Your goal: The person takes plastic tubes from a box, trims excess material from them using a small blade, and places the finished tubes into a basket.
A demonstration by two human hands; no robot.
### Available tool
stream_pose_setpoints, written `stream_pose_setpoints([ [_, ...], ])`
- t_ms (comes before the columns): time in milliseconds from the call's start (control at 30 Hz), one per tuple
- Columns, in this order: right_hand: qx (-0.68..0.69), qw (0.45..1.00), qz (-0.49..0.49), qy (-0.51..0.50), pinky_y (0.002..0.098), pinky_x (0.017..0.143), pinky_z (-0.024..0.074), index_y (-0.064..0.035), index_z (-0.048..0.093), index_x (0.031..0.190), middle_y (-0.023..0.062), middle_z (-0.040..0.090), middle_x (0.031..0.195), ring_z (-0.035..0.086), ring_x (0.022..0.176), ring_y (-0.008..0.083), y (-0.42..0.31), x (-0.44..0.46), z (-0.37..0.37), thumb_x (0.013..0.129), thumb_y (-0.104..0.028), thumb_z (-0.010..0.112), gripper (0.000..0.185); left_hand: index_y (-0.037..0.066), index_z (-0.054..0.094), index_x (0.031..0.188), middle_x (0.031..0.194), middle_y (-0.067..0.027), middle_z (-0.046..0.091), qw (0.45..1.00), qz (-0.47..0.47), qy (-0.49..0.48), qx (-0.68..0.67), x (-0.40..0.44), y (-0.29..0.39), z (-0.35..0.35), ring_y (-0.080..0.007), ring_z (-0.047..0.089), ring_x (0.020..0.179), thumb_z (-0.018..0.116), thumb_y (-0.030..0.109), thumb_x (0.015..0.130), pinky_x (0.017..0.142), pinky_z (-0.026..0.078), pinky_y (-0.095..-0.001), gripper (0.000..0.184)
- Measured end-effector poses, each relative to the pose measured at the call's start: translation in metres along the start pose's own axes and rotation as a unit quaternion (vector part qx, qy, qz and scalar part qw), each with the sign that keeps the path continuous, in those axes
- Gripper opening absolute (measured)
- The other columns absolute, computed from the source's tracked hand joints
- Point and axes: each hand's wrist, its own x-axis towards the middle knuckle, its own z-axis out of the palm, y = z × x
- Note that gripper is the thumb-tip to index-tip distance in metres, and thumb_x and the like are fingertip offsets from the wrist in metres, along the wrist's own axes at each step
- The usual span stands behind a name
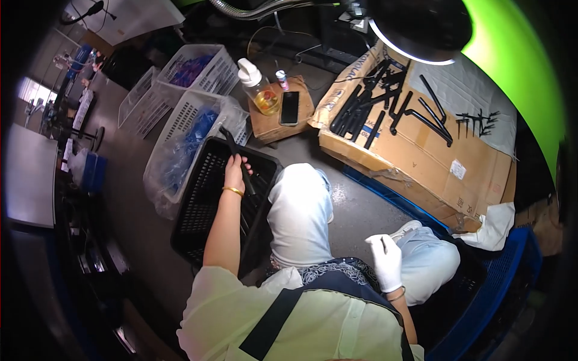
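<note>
My left hand [236,173], bare with a gold bangle at the wrist, is closed around a long black bar [228,139] over the black plastic basket [198,201]. The bar's upper end sticks out past my fingers toward the basket's far rim. More black bars [259,183] lie inside the basket, partly hidden by my hand and forearm. My right hand [385,261] wears a white glove and hovers near my right knee. Its fingers are curled together, and nothing shows in them.
On the cardboard-covered surface [415,159] lie several black tubes [361,111] and a row of small black parts [477,123]. A phone [289,108] and a bottle [259,87] stand on a small box [271,127]. White crates [174,135] hold bagged blue items. A ring lamp [415,54] hangs overhead.
</note>
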Motion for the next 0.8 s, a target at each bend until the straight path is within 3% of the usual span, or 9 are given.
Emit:
stream_pose_setpoints([
  [67, -0.012, 1.0, 0.026, -0.001, 0.0288, 0.071, 0.0481, 0.0008, 0.066, 0.092, 0.0104, 0.067, 0.082, 0.061, 0.075, 0.015, 0.002, 0.005, -0.001, 0.094, -0.012, 0.056, 0.016, 0.004, 0.051, 0.103, 0.076, -0.0052, 0.055, 0.989, -0.103, -0.008, 0.106, 0.059, -0.061, -0.076, -0.0148, 0.05, 0.054, 0.046, 0.012, 0.098, 0.046, 0.044, -0.0301, 0.01],
  [200, -0.024, 0.995, 0.095, 0.002, 0.0277, 0.071, 0.0466, 0.0005, 0.066, 0.091, 0.0081, 0.065, 0.081, 0.058, 0.075, 0.0133, 0.016, 0.008, 0.005, 0.095, -0.012, 0.056, 0.017, 0.002, 0.034, 0.139, 0.088, -0.0121, 0.06, 0.959, -0.199, 0.119, 0.164, 0.083, -0.185, -0.146, -0.0221, 0.058, 0.065, 0.049, -0.002, 0.084, 0.061, 0.049, -0.0355, 0.057],
  [333, -0.06, 0.988, 0.138, -0.012, 0.0294, 0.07, 0.0468, 0.0007, 0.066, 0.091, 0.0111, 0.065, 0.081, 0.058, 0.075, 0.0147, 0.014, 0.01, 0.004, 0.095, -0.015, 0.057, 0.019, 0.003, 0.014, 0.151, 0.133, -0.0237, 0.049, 0.883, -0.22, 0.086, 0.405, 0.105, -0.284, -0.2, -0.0363, 0.058, 0.112, 0.05, 0.001, 0.082, 0.089, 0.051, -0.0498, 0.078],
  [367, -0.082, 0.987, 0.134, -0.018, 0.0302, 0.069, 0.0471, 0.0007, 0.066, 0.091, 0.0124, 0.065, 0.081, 0.059, 0.074, 0.0157, 0.015, 0.013, 0.002, 0.094, -0.016, 0.057, 0.019, 0.004, 0.016, 0.152, 0.152, -0.0287, 0.025, 0.813, -0.28, 0.132, 0.492, 0.093, -0.279, -0.182, -0.0391, 0.024, 0.144, 0.052, 0.013, 0.082, 0.119, 0.023, -0.0417, 0.08],
  [400, -0.102, 0.986, 0.129, -0.023, 0.0309, 0.069, 0.0474, 0.0007, 0.066, 0.091, 0.0136, 0.064, 0.081, 0.059, 0.074, 0.0167, 0.019, 0.015, 0.0, 0.094, -0.017, 0.058, 0.02, 0.005, 0.024, 0.151, 0.143, -0.0268, 0.039, 0.79, -0.274, 0.15, 0.528, 0.055, -0.212, -0.132, -0.0418, 0.035, 0.138, 0.051, 0.008, 0.083, 0.115, 0.03, -0.0414, 0.073],
  [467, -0.11, 0.991, 0.076, 0.004, 0.035, 0.069, 0.0484, 0.0, 0.062, 0.097, 0.0165, 0.063, 0.079, 0.061, 0.073, 0.0245, 0.043, 0.023, -0.008, 0.095, -0.022, 0.058, 0.022, 0.003, 0.038, 0.143, 0.145, -0.0254, 0.034, 0.837, -0.108, 0.255, 0.472, 0.068, -0.201, -0.118, -0.0393, 0.04, 0.133, 0.058, 0.005, 0.083, 0.114, 0.032, -0.0435, 0.064],
  [600, -0.168, 0.983, -0.001, 0.069, 0.0378, 0.063, 0.0471, -0.0036, 0.06, 0.101, 0.0153, 0.06, 0.073, 0.06, 0.067, 0.027, 0.087, 0.059, -0.05, 0.098, -0.022, 0.052, 0.021, -0.003, 0.048, 0.129, 0.125, -0.0219, 0.047, 0.811, 0.438, 0.145, 0.361, 0.039, -0.051, 0.027, -0.0372, 0.052, 0.114, 0.053, -0.007, 0.085, 0.101, 0.042, -0.0434, 0.045],
  [733, -0.096, 0.99, 0.077, 0.073, 0.0346, 0.052, 0.0409, -0.0049, 0.062, 0.096, 0.0084, 0.052, 0.062, 0.05, 0.055, 0.0194, 0.082, 0.104, -0.096, 0.098, -0.019, 0.05, 0.018, 0.0, 0.064, 0.103, 0.103, -0.0158, 0.063, 0.746, 0.56, -0.141, 0.333, -0.016, 0.029, 0.204, -0.0312, 0.059, 0.099, 0.054, 0.002, 0.085, 0.093, 0.045, -0.0407, 0.021],
  [800, -0.07, 0.992, 0.06, 0.091, 0.0334, 0.053, 0.0416, -0.0053, 0.063, 0.095, 0.0078, 0.052, 0.062, 0.05, 0.056, 0.0181, 0.099, 0.12, -0.107, 0.098, -0.019, 0.049, 0.02, 0.005, 0.067, 0.101, 0.102, -0.0158, 0.066, 0.597, 0.623, -0.227, 0.452, -0.014, 0.009, 0.275, -0.0321, 0.06, 0.102, 0.054, 0.007, 0.085, 0.092, 0.046, -0.0414, 0.02],
])
